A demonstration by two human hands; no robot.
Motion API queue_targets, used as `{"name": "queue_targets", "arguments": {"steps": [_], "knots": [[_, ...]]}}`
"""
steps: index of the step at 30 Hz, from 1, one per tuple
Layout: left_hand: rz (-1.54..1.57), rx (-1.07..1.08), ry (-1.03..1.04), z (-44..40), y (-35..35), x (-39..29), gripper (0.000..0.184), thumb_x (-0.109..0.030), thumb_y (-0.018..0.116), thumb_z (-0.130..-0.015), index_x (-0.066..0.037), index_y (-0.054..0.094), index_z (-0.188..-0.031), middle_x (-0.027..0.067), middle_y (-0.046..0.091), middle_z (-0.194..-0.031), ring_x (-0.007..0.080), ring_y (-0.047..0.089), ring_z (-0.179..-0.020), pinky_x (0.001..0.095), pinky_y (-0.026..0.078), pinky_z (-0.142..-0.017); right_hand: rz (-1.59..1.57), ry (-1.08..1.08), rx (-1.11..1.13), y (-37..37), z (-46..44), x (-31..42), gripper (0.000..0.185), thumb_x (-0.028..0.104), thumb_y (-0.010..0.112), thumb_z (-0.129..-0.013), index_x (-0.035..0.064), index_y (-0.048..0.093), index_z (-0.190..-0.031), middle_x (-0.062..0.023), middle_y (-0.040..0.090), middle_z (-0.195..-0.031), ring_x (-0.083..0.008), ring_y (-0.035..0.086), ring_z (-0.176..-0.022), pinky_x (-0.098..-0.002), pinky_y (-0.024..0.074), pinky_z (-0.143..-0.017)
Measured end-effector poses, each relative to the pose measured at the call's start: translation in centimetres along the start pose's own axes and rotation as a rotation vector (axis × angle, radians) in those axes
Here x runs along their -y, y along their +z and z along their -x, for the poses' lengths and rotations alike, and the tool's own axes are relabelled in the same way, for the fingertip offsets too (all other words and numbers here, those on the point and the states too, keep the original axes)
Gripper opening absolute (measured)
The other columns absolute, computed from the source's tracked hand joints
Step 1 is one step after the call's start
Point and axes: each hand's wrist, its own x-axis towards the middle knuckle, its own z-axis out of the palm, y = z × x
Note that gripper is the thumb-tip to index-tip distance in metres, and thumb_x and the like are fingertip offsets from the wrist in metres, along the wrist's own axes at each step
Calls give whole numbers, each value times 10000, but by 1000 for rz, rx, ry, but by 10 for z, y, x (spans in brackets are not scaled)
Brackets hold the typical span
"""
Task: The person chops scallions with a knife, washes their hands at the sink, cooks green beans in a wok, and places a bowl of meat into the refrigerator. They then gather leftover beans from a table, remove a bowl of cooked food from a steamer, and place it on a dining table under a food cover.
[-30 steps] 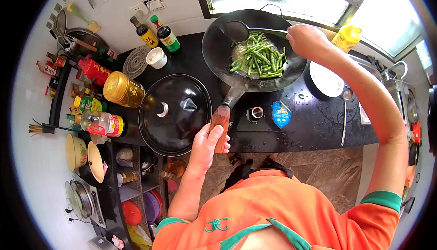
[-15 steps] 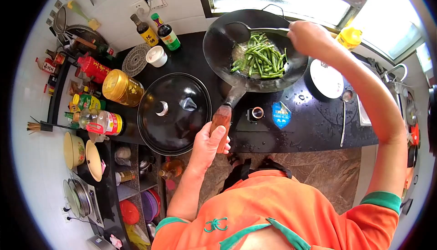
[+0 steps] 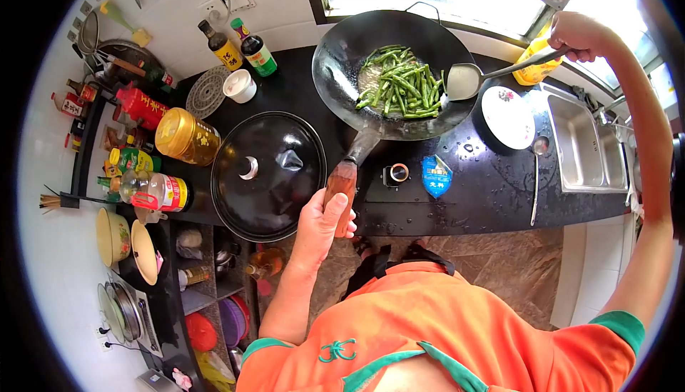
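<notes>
My left hand (image 3: 325, 222) is closed around the wooden handle of a black wok (image 3: 335, 71). Cut green beans (image 3: 407, 86) lie heaped in the middle and right of the wok, with some bubbling liquid at their left side. High on the right, my right hand (image 3: 581, 37) grips the handle of a metal wok spatula (image 3: 465, 81). Its blade is at the wok's right rim, close to the beans. A white plate (image 3: 508, 124) with a small floral pattern sits on the counter just right of the wok.
A large black lid (image 3: 267, 192) lies left of the handle, near a white tub (image 3: 240, 91) and two sauce bottles (image 3: 257, 53). Jars and bottles crowd the left end. On the right are a long spoon (image 3: 536, 178), a steel sink (image 3: 579, 149) and a yellow container (image 3: 535, 63).
My right hand has moved right and outward, bringing the spatula from the far left side of the wok across to its right rim. My left hand keeps hold of the handle.
</notes>
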Motion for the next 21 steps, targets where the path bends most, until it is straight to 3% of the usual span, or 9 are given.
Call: {"name": "queue_targets", "arguments": {"steps": [5,7,10,13,15,21], "knots": [[-6,-1,-1,0,1,-1,481,-464,589,-784,-28,496,-967,62,546,-698,123,550,-540,235,468,-473,294,-159,373,49,-46,4,213,171,538,-687,-20,619,-637,-82,546,-505,-152,509,-391,-269,420,-363],[-7,-5,0,1,1,-1,480,-465,588,-784,-27,496,-957,62,546,-697,122,550,-540,236,467,-473,340,-159,221,72,-12,44,278,229,574,-754,-43,626,-732,-79,597,-606,-148,578,-517,-266,447,-435],[-9,1,5,0,0,-1,480,-465,587,-785,-23,498,-952,63,545,-700,122,549,-540,237,465,-472,193,-319,44,78,-11,57,295,255,625,-695,-31,611,-625,-114,574,-581,-184,572,-529,-305,443,-486],[-10,-9,10,1,0,0,481,-463,587,-786,-20,500,-953,64,545,-697,122,549,-538,238,465,-470,275,-310,-40,63,-5,68,297,247,658,-679,-48,623,-677,-143,583,-616,-236,582,-592,-343,442,-553],[-2,-10,4,1,2,-2,450,-455,586,-792,-29,499,-908,55,541,-693,108,545,-536,227,465,-476,402,-337,-160,54,5,80,294,253,685,-677,-16,628,-779,-159,616,-772,-252,596,-715,-348,458,-631],[1,-8,5,2,0,-2,452,-449,588,-792,-25,504,-927,59,545,-696,112,546,-535,231,466,-469,504,-486,-472,45,20,105,231,215,663,-697,2,623,-779,-145,611,-770,-287,597,-774,-351,467,-692]]}}
